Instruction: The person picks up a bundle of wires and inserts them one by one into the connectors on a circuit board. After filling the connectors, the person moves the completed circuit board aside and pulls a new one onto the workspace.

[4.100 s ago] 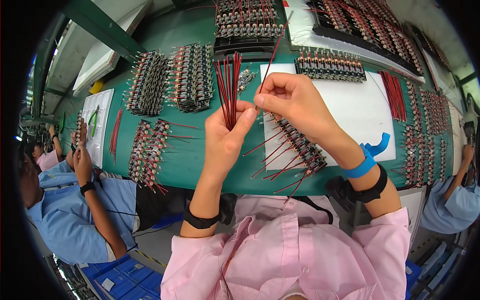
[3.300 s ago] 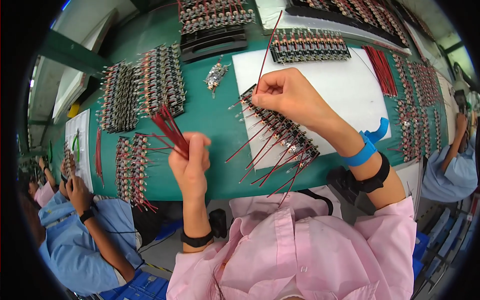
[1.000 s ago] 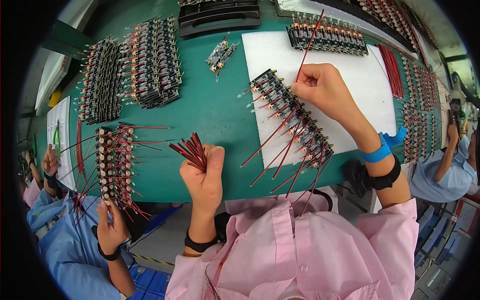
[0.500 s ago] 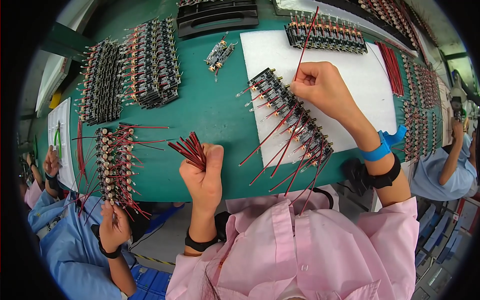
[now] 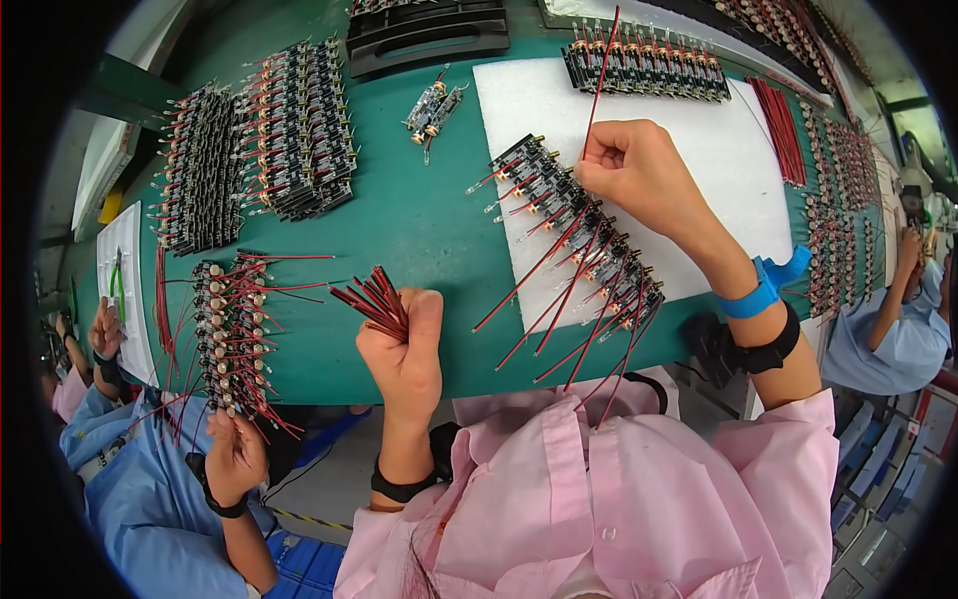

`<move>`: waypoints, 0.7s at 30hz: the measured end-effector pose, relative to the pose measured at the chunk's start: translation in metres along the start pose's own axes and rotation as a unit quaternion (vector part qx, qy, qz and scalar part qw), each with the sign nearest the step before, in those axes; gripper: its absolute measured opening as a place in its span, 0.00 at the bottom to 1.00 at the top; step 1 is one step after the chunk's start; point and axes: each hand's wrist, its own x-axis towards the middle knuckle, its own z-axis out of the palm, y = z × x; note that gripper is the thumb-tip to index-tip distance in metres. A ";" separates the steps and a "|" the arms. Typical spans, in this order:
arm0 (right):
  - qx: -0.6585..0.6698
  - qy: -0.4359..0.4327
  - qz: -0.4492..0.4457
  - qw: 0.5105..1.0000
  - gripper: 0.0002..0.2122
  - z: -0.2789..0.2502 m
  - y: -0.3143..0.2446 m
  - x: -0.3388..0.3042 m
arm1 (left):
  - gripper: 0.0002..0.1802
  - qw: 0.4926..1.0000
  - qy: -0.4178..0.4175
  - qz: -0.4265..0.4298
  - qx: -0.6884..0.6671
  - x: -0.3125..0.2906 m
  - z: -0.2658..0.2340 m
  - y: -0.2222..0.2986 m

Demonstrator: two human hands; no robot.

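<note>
My left hand is closed round a bundle of red-and-black wires, their ends fanning out to the left. Between the pinched fingers of my right hand a single red-and-black wire stands nearly upright. Just below that hand, a slanting row of small black circuit boards lies partly on a white foam sheet. Wires trail from the nearer boards toward my body; small clear bulbs stick out from the left edge. Whether the held wire touches a board is hidden by my fingers.
Stacked circuit boards stand at the far left, with two loose boards beside them. Another board row sits on the foam's far edge, near a red wire bundle. A co-worker's hand touches wired boards at left.
My hands keep their grips and hardly move; the whole view shifts slightly. The co-worker's hand at left has moved a little lower and to the right.
</note>
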 end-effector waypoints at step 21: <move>-0.067 0.000 0.004 0.998 0.06 0.001 -0.008 0.002 | 0.18 0.998 0.021 -0.054 -0.029 0.000 0.005 0.012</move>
